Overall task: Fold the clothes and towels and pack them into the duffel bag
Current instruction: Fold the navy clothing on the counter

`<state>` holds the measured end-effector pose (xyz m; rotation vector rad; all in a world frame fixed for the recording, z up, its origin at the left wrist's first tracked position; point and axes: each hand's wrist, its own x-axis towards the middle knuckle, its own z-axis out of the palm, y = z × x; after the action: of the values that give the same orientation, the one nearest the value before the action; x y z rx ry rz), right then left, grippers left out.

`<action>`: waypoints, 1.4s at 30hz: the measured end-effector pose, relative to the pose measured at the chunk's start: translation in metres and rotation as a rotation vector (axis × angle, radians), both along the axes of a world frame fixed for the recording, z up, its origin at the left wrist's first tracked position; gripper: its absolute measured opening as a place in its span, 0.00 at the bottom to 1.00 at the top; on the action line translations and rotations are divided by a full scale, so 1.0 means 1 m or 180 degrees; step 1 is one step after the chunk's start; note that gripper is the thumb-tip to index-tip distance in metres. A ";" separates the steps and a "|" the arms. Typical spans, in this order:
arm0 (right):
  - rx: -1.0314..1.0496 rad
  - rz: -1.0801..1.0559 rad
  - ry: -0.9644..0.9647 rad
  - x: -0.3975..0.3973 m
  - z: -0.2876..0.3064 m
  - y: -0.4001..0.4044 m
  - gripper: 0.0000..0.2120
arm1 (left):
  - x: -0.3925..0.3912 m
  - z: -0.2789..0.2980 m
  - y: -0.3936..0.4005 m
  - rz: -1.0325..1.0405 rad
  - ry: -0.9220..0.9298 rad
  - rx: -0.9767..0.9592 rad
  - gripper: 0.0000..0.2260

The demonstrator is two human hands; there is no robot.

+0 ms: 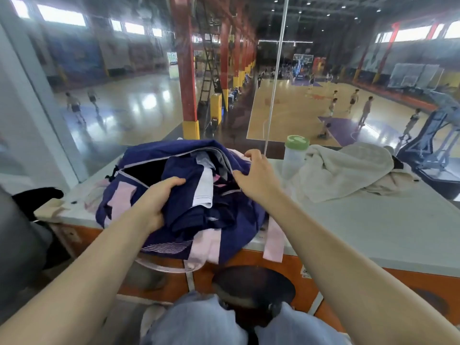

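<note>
A navy duffel bag (149, 155) with pink straps lies unzipped on the grey table (373, 220). My left hand (159, 197) grips a folded navy garment (189, 195) with a white panel, held at the bag's opening. My right hand (251, 173) grips the far right edge of the bag's opening, fingers curled over the fabric. A crumpled beige towel (343, 170) lies on the table to the right of the bag.
A clear bottle with a green lid (295, 155) stands between bag and towel. A glass wall runs behind the table, with a basketball court below. A pink strap (273, 242) hangs over the table's front edge. A dark round stool (251, 285) stands by my knees.
</note>
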<state>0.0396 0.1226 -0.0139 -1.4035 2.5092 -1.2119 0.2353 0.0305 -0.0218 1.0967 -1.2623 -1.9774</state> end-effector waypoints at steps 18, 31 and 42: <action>0.0590 -0.0229 0.0344 -0.022 -0.021 -0.030 0.13 | -0.063 -0.008 -0.036 -0.0271 -0.0551 -0.0611 0.13; 0.0129 -0.0031 0.0201 -0.011 0.022 -0.031 0.14 | -0.125 0.021 -0.065 -0.0374 -0.0566 -0.0901 0.09; 0.0467 0.0333 -0.0105 -0.026 -0.007 -0.015 0.17 | -0.140 -0.010 -0.062 -0.0909 -0.1449 -0.2458 0.14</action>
<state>0.0141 0.1075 -0.0207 -1.4463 2.4133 -1.0029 0.0957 -0.0316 -0.0317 1.0072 -2.2679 -1.2039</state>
